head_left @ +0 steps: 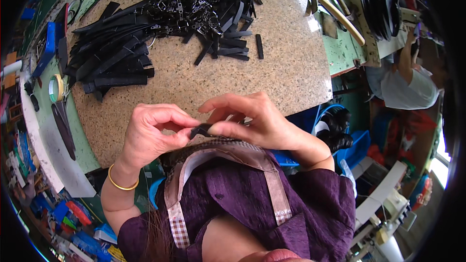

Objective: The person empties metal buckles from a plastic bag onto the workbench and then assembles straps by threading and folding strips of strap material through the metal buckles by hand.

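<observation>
Close to my body, at the near edge of the speckled board [194, 85], both hands meet on a short black strip [201, 129]. My left hand [153, 131] pinches its left end between thumb and fingers. My right hand [247, 119] grips the other end, thumb below and fingers curled over it. The strip looks bent; its finer details are too small to make out. Farther off lies a heap of metal buckles [187, 2] with black straps. Several short black strips [233, 48] lie beside it, and a pile of longer black strips [114, 43] spreads to the left.
A roll of tape [56, 87] and black-handled scissors [63, 126] lie on the green table's left side, near a blue box [46, 48]. A hammer with a wooden handle [342, 19] rests at the far right. Beyond the right edge, another person [407, 85] sits.
</observation>
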The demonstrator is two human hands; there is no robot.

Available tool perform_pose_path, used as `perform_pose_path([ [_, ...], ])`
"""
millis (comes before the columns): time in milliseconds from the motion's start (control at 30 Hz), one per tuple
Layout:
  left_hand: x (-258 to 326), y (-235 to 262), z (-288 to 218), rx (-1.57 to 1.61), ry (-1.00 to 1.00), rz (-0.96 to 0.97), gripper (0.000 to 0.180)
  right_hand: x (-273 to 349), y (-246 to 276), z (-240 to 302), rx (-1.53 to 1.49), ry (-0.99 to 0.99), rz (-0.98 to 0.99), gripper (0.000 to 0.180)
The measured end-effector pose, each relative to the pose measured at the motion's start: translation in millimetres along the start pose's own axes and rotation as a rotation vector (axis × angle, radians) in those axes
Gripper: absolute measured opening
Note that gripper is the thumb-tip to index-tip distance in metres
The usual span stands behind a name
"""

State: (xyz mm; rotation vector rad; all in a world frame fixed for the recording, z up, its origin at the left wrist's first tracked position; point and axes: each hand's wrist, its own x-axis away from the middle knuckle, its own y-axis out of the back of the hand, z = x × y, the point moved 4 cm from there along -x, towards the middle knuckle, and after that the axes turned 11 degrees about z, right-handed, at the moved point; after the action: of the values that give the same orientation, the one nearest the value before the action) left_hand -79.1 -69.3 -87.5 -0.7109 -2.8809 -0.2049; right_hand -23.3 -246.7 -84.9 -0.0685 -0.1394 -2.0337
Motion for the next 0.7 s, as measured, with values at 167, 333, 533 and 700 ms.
perform_pose_path([
  [167,0,-1,8,0.191,0.131,-0.119,0.011,3,8,-8,0.210,0.034,0.057,0.013],
  [333,-3,1,14,0.393,0.296,-0.094,0.012,8,8,-12,0.342,-0.086,-0.020,0.016],
  [533,-1,-2,23,0.551,0.275,-0.011,0.013,-15,-8,11,0.370,0.177,0.084,0.023],
  [700,2,-9,23,0.547,0.244,0.051,0.018,-14,-9,9,0.366,0.198,0.126,0.024],
])
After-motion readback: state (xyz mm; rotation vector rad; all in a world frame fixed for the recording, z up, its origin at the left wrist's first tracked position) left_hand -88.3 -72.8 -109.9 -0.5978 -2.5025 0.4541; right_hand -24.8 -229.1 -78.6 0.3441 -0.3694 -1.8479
